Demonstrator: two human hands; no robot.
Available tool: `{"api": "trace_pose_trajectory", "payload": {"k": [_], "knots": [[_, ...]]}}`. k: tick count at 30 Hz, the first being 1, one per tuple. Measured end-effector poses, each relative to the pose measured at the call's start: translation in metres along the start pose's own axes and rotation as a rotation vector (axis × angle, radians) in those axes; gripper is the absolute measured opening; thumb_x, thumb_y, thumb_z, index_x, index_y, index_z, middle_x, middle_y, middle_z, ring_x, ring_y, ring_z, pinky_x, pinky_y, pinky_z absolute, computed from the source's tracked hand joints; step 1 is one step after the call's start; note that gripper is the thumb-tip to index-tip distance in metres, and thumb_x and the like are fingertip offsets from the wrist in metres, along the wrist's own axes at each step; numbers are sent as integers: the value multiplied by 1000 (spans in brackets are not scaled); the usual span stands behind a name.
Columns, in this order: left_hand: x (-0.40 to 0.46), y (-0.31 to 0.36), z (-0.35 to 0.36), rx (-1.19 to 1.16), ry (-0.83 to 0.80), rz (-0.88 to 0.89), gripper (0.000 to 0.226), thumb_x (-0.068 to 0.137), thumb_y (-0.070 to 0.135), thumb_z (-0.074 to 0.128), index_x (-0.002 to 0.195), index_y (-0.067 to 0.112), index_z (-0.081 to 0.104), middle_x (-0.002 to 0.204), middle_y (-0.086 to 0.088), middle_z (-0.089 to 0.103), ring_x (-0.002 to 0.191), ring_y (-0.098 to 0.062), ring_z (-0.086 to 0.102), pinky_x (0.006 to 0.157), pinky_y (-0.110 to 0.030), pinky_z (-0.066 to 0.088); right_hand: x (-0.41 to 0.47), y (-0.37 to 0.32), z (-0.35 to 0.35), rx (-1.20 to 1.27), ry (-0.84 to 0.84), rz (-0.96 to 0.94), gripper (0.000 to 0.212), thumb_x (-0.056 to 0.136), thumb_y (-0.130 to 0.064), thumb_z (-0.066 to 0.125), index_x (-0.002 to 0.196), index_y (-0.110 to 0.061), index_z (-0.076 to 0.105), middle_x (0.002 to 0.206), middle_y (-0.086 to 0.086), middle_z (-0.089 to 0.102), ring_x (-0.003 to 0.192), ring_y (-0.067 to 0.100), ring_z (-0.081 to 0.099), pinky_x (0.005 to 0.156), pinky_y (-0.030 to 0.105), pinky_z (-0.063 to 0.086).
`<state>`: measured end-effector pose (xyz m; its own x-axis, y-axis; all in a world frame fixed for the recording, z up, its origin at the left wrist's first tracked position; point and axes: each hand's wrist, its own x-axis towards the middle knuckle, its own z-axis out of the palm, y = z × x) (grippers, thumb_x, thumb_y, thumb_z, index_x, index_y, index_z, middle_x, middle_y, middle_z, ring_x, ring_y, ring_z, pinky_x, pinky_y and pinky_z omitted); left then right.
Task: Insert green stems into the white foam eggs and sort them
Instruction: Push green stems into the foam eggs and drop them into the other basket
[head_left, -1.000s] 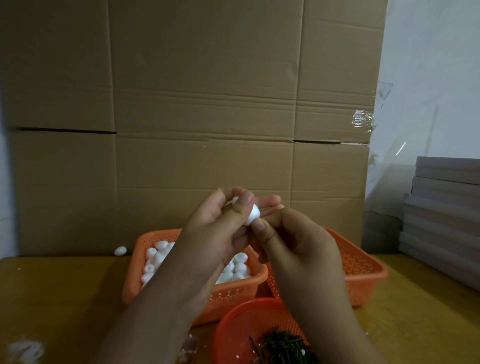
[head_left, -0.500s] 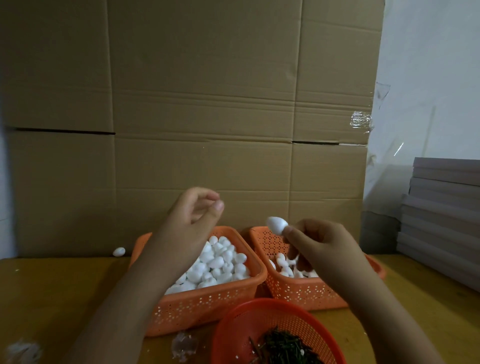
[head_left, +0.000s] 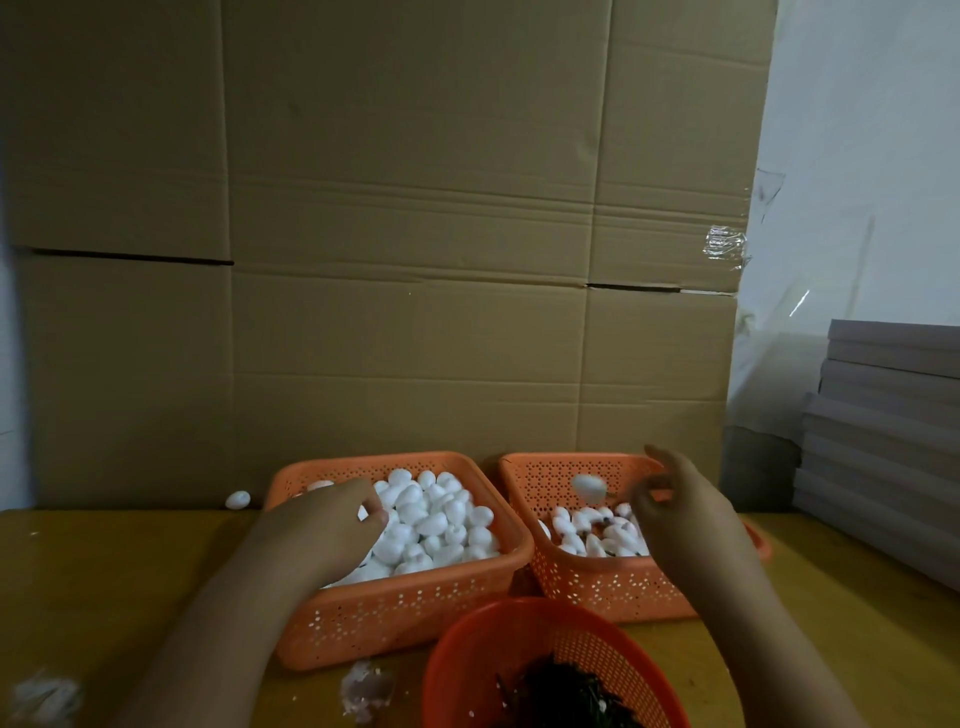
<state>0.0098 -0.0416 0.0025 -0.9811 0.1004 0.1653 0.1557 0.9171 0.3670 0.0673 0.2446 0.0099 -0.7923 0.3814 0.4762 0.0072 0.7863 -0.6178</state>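
Round basket (head_left: 467, 670): red-orange perforated plastic, bottom centre of the frame, nearest the camera; its rim is cut by the lower edge.
Green stems (head_left: 569, 696): a dark tangle of thin sticks heaped inside the round basket.
Foam scraps (head_left: 363, 693): a crumpled whitish lump on the table just left of the round basket; another blurred one (head_left: 44, 699) sits at lower left.
Table (head_left: 104, 582): yellow-brown, smooth, with small white crumbs.
Left hand (head_left: 324, 530): reaches into the left basket, fingers curled down among the eggs and touching them; whether it has one gripped cannot be told.
Left basket (head_left: 395, 618): orange rectangular plastic with dotted perforations, centre of the frame.
Plain foam eggs (head_left: 441, 519): white, matte, oval, piled high in the left basket.
Right hand (head_left: 685, 514): raised over the right basket, thumb and forefinger pinched, other fingers loosely bent.
Stemmed egg (head_left: 588, 485): blurred, in the air over the right basket just left of the right fingertips; whether the fingers have its thin stem cannot be told.
Right basket (head_left: 602, 587): same orange perforated kind, touching the left one's side.
Finished eggs (head_left: 587, 530): a shallow layer in the right basket, dark stems showing.
Stray egg (head_left: 237, 500): on the table at the cardboard's foot, left of the baskets.
Cardboard sheet (head_left: 405, 234): brown, creased, upright backdrop; clear tape at its right edge.
Grey boards (head_left: 883, 441): flat stack at right.
Writing: none readable.
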Motion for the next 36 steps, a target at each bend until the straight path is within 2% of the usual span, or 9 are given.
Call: {"api": "trace_pose_trajectory", "payload": {"k": [3,5,8,14,20,24,27,29,36], "knots": [[0,3,5,-2,-91,32,25,102,38,33,114,40,55,136,10,49,121,-12,46,102,-29,35,-3,-8,-1,-33,-60,-53,34,97,-21,52,130,-24,55,121,-1,65,75,8,61,66,29,57],[1,7,12,53,-130,89,34,103,41,31,128,36,53,150,7,37,136,-13,30,112,-32,22,-7,-15,0,-53,-155,-91,26,97,-23,51,120,-27,63,113,-8,67,83,11,66,75,33,58],[0,10,23,-44,-243,106,39,102,51,29,127,40,56,161,8,20,147,-18,13,118,-40,12,-14,-22,0,-40,-311,-130,19,96,-21,52,102,-31,67,89,-16,68,76,13,69,71,37,59],[2,14,35,-58,-324,65,54,99,61,19,140,39,46,149,4,42,135,-12,34,89,-28,16,-8,-19,-2,-37,-306,-93,34,96,-8,48,81,-35,61,79,-13,68,65,6,69,70,42,60],[5,14,39,-13,-326,75,57,98,64,15,143,42,41,146,1,47,135,-15,37,92,-29,19,-2,-19,-11,103,-179,-74,40,94,0,45,80,-33,62,75,-14,66,60,4,68,68,41,61],[6,12,40,-81,-251,80,50,98,62,24,126,40,59,131,11,56,119,-8,46,84,-23,22,-11,-27,-12,2,-349,-188,31,95,-11,50,82,-37,61,75,-11,68,65,2,67,66,35,60],[6,11,34,-233,-100,130,29,96,53,45,88,36,67,90,13,69,85,-2,59,69,-18,38,-23,-33,-8,-123,-638,-253,15,95,-25,53,95,-31,67,82,-11,68,71,4,66,68,25,58],[4,13,24,-385,-22,180,14,92,42,59,80,37,62,81,11,72,73,2,64,64,-16,43,-30,-37,-2,-155,-765,-257,16,95,-28,54,103,-25,68,86,-9,68,76,4,66,75,25,57],[-27,43,-26,-1262,-147,327,18,87,12,64,103,14,56,92,-5,76,81,-21,74,68,-23,57,-38,-46,6,-196,-757,-318,18,94,-30,53,107,-26,65,95,-12,62,91,8,61,86,31,53]]}}
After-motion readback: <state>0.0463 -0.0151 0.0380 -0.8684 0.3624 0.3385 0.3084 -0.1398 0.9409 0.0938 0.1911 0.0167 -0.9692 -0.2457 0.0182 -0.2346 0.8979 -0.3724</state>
